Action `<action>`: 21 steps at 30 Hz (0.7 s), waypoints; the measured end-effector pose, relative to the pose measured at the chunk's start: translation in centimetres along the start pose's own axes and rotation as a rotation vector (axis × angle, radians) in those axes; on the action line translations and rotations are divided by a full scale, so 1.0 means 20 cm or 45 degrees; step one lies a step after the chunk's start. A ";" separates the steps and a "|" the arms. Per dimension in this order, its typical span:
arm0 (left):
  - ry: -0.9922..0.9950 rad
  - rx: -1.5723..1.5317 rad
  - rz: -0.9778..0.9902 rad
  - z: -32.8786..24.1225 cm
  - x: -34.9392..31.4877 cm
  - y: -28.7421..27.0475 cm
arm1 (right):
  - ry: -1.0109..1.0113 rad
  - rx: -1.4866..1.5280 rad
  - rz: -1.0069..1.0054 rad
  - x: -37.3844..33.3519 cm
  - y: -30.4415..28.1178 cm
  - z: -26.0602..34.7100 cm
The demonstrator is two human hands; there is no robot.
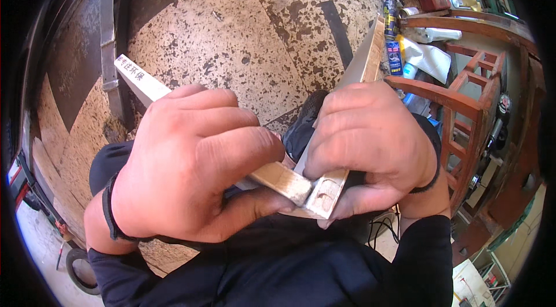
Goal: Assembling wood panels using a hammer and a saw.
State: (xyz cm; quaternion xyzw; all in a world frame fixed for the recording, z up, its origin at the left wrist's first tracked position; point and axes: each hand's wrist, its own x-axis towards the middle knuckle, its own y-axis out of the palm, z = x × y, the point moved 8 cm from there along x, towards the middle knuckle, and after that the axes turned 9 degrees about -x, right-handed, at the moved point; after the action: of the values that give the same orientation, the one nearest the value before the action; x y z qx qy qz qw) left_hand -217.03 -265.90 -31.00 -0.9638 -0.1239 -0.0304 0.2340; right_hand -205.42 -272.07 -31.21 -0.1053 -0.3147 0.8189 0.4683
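My left hand (194, 162) is wrapped round a pale wooden board (281, 182), whose far end shows a white face with dark printing. My right hand (370, 145) grips a second wooden board (373, 55), which slants up and away to the right. Just in front of my body the near ends of the two boards meet at an angle. Two rounded cut-outs show in the end of the right board. The left board's end butts against its side; whether the two are fastened cannot be made out.
Beneath lies a worn, speckled floor (220, 35) with a dark strip (337, 32) on it. On the left stands a metal frame (108, 23). Reddish-brown wooden framework (463, 101) is at the right, near a spray can (389, 8), a blue can (394, 58) and a white bag (427, 58).
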 end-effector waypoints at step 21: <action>-0.861 -0.383 -0.515 0.77 -0.48 -0.52 | 0.382 0.805 -0.763 -0.28 -0.25 -0.32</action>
State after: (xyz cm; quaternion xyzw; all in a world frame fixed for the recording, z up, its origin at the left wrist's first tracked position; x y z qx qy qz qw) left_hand -228.98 -251.95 -41.24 -0.8992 -0.3747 0.2245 0.0262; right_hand -195.96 -272.25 -33.89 0.0209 0.0051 0.6790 0.7339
